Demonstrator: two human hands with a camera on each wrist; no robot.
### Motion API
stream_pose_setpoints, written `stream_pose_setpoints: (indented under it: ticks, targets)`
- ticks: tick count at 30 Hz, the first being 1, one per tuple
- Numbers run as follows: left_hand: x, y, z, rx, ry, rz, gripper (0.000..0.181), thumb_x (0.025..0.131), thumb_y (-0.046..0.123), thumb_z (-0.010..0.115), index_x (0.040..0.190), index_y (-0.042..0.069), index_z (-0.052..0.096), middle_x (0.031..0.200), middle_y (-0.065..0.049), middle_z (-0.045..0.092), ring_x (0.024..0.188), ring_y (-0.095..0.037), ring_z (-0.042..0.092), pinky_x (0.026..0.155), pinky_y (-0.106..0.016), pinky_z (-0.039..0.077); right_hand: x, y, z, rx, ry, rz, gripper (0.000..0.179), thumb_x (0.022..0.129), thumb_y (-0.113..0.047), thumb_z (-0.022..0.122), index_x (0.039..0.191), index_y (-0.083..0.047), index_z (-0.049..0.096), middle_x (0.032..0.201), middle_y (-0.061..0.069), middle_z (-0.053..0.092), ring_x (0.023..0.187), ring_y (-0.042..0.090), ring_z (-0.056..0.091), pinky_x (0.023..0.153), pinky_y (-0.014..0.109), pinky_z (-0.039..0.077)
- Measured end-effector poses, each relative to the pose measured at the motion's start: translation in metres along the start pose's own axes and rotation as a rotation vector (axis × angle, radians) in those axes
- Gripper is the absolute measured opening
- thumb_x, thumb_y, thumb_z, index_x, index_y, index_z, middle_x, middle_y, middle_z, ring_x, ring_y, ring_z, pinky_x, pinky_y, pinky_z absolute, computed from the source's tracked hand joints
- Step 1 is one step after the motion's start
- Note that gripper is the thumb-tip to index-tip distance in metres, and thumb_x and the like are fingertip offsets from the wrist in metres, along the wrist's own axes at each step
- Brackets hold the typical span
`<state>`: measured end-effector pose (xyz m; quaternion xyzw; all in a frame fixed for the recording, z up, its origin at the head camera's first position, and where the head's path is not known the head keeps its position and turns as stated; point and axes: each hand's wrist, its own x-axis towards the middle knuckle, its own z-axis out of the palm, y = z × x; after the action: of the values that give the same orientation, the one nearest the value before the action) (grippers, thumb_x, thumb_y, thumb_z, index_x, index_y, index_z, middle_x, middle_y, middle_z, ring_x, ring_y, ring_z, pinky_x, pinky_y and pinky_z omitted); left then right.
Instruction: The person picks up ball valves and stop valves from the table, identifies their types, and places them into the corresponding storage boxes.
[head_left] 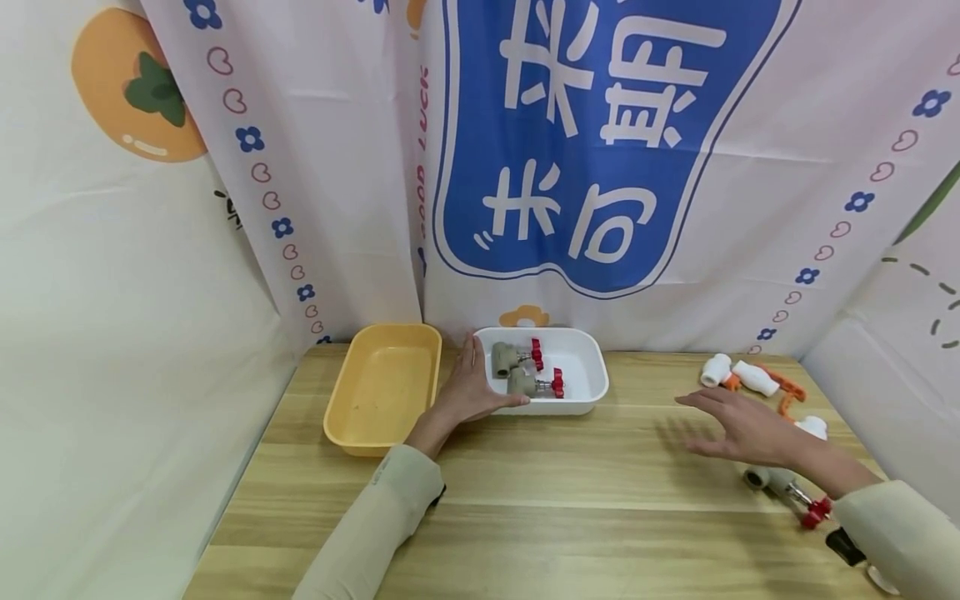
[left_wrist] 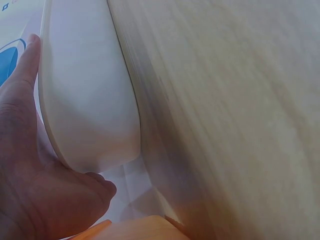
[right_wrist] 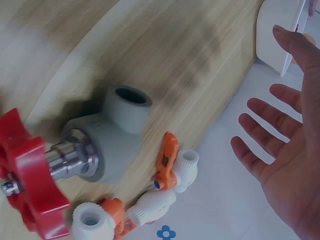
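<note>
White plastic forms the oblong tray (head_left: 587,379) at the far edge of the wood-grain table (head_left: 600,492), and the left hand (head_left: 468,389) holds its left end, fingers up at the far corner and thumb laid along the near side, probably to keep it from sliding. Two grey-green stop valves (head_left: 522,382) lie inside the tray, near each other in its left half, red handwheels pointing right; the shared direction looks meant to pack them neatly. Well to the right of the tray, the right hand (head_left: 742,427) hangs above the tabletop with fingers spread, gripping nothing. A third stop valve (head_left: 778,482) rests farther right of the tray and nearer the person, while white ball valves (head_left: 755,377) cluster to the tray's far right, perhaps grouped there as a different kind. Just left of the tray sits a yellow plastic tub (head_left: 382,383) with rounded corners and a lipped rim.

Each stop valve has a dull, stubby body with a round socket mouth, a shiny metal stem and a lobed handwheel. Smooth, bulging bodies and flat orange levers (head_left: 787,385) mark the ball valves. Behind the tray, a printed cloth (head_left: 360,208) hangs in soft creases
</note>
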<state>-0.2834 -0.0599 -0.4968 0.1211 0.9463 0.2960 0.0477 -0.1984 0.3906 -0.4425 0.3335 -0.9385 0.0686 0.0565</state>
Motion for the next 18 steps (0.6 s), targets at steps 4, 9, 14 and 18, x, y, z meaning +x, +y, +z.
stream_pose_setpoints:
  ticks: [4, 9, 14, 18]
  targets:
    - [0.000, -0.001, 0.000, -0.004, 0.005, 0.005, 0.145, 0.077, 0.073, 0.081, 0.168, 0.002, -0.007, 0.178, -0.014, -0.014, 0.165, -0.034, -0.004, 0.130, -0.054, 0.017, -0.010, 0.003, -0.001, 0.024, -0.043, 0.061, 0.068, 0.088, -0.045, 0.086, 0.139, -0.005, 0.067, 0.134, 0.021, 0.067, 0.117, 0.043, 0.067, 0.090, 0.061, 0.059]
    - [0.000, 0.000, -0.001, -0.004, 0.002, 0.007, 0.145, 0.078, 0.073, 0.081, 0.168, 0.002, -0.006, 0.178, -0.015, -0.014, 0.165, -0.033, -0.004, 0.131, -0.054, 0.016, -0.022, 0.007, 0.000, 0.035, -0.077, 0.104, 0.069, 0.088, -0.048, 0.085, 0.140, -0.006, 0.066, 0.135, 0.022, 0.067, 0.119, 0.045, 0.065, 0.090, 0.063, 0.058]
    - [-0.001, 0.000, -0.002, -0.012, 0.005, 0.012, 0.144, 0.077, 0.072, 0.081, 0.169, 0.002, -0.006, 0.178, -0.015, -0.013, 0.165, -0.034, -0.003, 0.130, -0.055, 0.017, -0.032, 0.011, 0.002, 0.035, -0.065, 0.111, 0.070, 0.087, -0.048, 0.086, 0.139, -0.006, 0.067, 0.134, 0.021, 0.067, 0.116, 0.044, 0.067, 0.084, 0.060, 0.060]
    - [-0.002, 0.000, -0.002, -0.011, 0.008, 0.012, 0.144, 0.078, 0.072, 0.081, 0.168, 0.002, -0.006, 0.178, -0.015, -0.013, 0.165, -0.034, -0.003, 0.130, -0.055, 0.017, -0.040, 0.014, 0.005, 0.031, -0.048, 0.107, 0.070, 0.085, -0.047, 0.088, 0.137, -0.005, 0.067, 0.132, 0.022, 0.068, 0.113, 0.044, 0.068, 0.081, 0.060, 0.060]
